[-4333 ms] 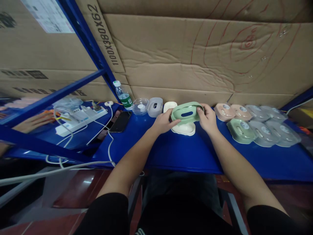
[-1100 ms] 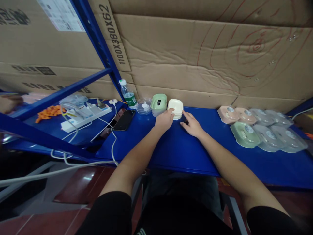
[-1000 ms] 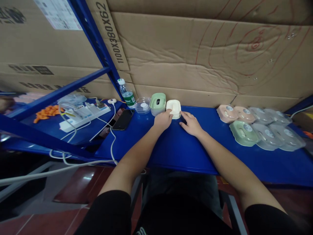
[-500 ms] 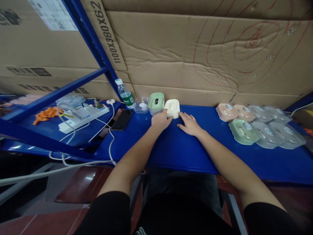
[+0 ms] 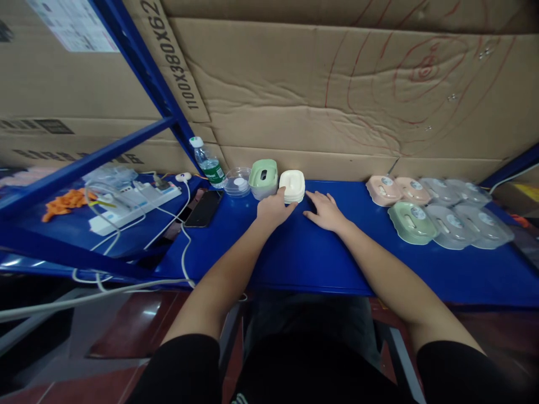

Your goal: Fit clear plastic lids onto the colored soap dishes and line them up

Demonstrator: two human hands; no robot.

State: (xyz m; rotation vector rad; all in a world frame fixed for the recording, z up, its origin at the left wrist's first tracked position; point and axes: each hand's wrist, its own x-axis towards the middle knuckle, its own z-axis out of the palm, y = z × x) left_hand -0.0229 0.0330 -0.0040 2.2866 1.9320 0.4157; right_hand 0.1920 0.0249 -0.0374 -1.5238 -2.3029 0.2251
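A short stack of cream-white plastic lids or shallow dishes (image 5: 292,182) stands near the back of the blue table. My left hand (image 5: 274,209) rests at its front left, index finger against the side and thumb extended along the front; its other fingers are partly hidden. On the stack's right, my right hand (image 5: 324,212) lies low over the tabletop with fingers spread, a small gap from the stack. Just left of the cream stack are stacked green containers (image 5: 264,177), and beyond them several clear round-cornered lids (image 5: 238,182).
A water bottle (image 5: 209,164) and a dark phone (image 5: 204,209) sit at the left. Lidded pink (image 5: 384,189), green (image 5: 412,223) and grey boxes (image 5: 452,227) stand grouped at the right. White cables (image 5: 185,252) and a power strip (image 5: 135,209) lie beyond the blue frame.
The view has turned slightly right. The cream stack looks more evenly aligned, and my right hand's fingertips have come a little away from it. My left hand stays beside it.
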